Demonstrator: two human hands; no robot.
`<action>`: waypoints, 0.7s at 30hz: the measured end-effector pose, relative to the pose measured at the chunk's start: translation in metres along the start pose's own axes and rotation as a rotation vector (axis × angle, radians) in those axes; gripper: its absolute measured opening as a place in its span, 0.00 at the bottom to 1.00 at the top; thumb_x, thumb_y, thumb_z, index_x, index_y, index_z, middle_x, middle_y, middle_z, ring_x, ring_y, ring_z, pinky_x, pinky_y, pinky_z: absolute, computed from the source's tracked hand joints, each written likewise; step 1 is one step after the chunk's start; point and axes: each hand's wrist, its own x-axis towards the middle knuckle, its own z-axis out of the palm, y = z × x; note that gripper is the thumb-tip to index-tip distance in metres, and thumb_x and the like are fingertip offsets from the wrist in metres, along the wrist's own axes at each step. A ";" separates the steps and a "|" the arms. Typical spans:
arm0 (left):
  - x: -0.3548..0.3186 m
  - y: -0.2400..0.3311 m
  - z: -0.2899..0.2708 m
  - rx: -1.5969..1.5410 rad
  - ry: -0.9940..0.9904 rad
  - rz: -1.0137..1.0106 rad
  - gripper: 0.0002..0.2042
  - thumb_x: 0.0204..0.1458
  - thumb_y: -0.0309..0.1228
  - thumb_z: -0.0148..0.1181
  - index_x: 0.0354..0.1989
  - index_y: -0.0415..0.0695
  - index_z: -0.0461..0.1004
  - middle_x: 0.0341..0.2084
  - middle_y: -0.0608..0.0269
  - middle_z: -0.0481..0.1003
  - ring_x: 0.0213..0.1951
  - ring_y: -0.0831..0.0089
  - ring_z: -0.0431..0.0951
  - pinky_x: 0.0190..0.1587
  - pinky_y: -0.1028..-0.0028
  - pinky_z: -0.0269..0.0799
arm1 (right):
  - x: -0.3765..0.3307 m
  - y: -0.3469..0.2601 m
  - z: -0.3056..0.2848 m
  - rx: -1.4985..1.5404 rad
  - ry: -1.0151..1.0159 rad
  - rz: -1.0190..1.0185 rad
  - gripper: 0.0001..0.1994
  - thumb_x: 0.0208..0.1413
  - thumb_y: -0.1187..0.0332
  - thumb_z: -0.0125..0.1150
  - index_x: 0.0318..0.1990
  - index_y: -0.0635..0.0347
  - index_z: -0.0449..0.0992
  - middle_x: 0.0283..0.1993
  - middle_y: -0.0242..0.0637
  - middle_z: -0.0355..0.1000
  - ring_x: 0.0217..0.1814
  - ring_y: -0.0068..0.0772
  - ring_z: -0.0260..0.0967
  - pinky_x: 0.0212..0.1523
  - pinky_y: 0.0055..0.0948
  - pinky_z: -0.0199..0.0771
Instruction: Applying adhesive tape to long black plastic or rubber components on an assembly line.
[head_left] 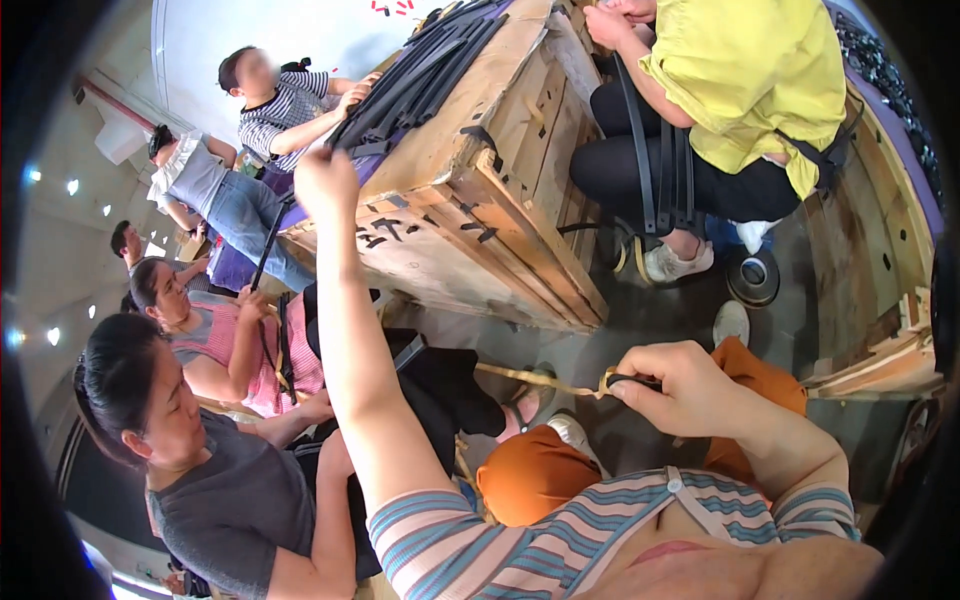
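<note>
Left hand (326, 184) blurred beside black strips (425, 72), hold unclear; right hand (675, 385) curled round dark piece (633, 381), partly hidden

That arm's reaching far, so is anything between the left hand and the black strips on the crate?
Nothing visible. The left hand is close to the ends of the black strips on the wooden crate; whether it touches them is hard to tell.
</note>
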 end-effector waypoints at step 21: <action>-0.164 0.030 -0.028 -1.439 -0.672 -0.451 0.07 0.55 0.29 0.46 0.36 0.37 0.64 0.14 0.67 0.61 0.11 0.79 0.59 0.14 0.80 0.55 | 0.040 0.030 0.006 0.431 -0.046 0.179 0.11 0.59 0.66 0.45 0.34 0.63 0.71 0.22 0.27 0.64 0.22 0.15 0.59 0.22 0.18 0.60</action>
